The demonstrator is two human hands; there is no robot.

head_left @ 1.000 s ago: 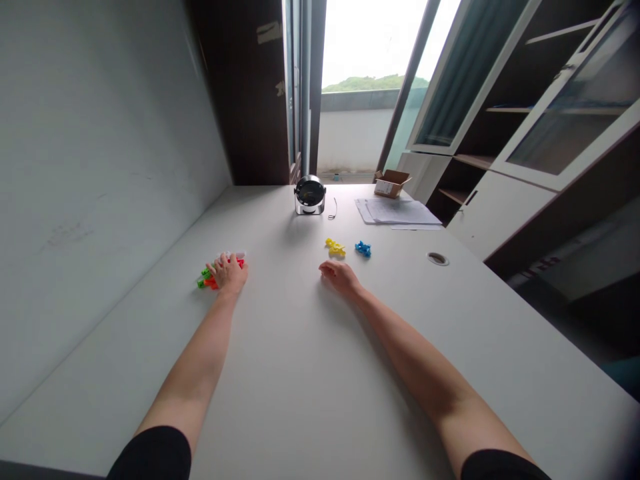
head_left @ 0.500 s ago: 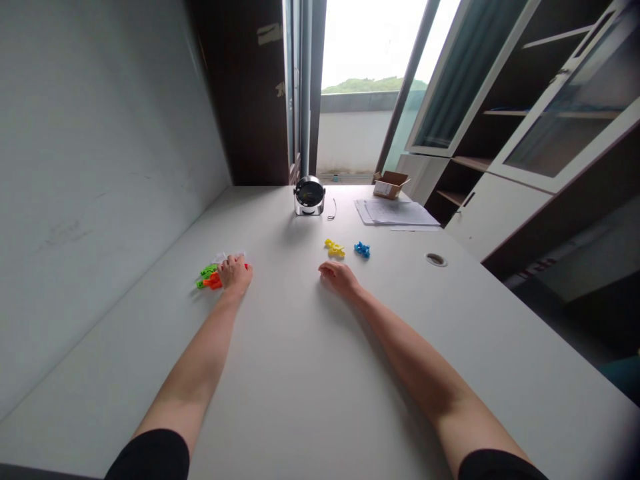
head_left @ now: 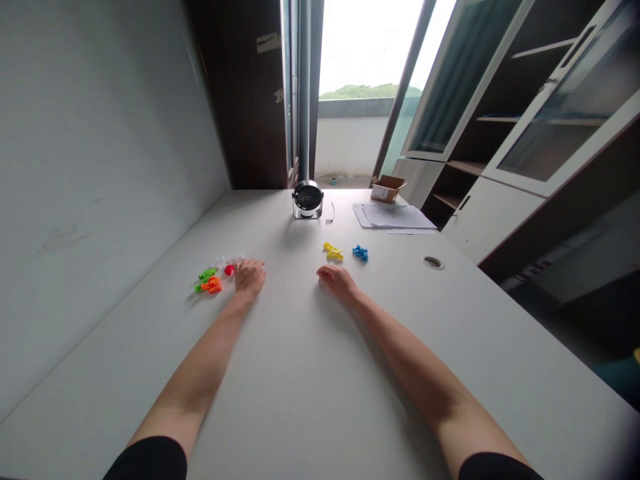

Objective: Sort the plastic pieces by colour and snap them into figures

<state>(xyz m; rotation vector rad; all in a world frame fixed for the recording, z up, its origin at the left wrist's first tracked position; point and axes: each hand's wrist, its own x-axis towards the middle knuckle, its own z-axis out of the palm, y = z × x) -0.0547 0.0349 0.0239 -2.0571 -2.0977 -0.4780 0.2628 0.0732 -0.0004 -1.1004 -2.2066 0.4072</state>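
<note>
My left hand (head_left: 250, 277) lies on the white table (head_left: 300, 373) with its fingers curled in; what they cover is hidden. Just left of it are small plastic pieces: a red one (head_left: 229, 270) almost touching the hand, green ones (head_left: 207, 274), an orange one (head_left: 214, 285) and pale clear ones (head_left: 227, 260). My right hand (head_left: 339, 280) rests near the table's middle, fingers curled down, nothing showing in it. A yellow piece (head_left: 333, 251) and a blue piece (head_left: 360, 253) lie a little beyond it.
A small round black-and-silver device (head_left: 307, 199) stands at the far edge by the window, a thin wire (head_left: 331, 212) beside it. Papers (head_left: 393, 215) and a small cardboard box (head_left: 387, 187) lie far right. A cable hole (head_left: 433, 263) is right. Cabinets stand along the right side.
My left hand has slid right, off the pile of coloured pieces, uncovering the red and orange ones. My right hand has stayed where it was.
</note>
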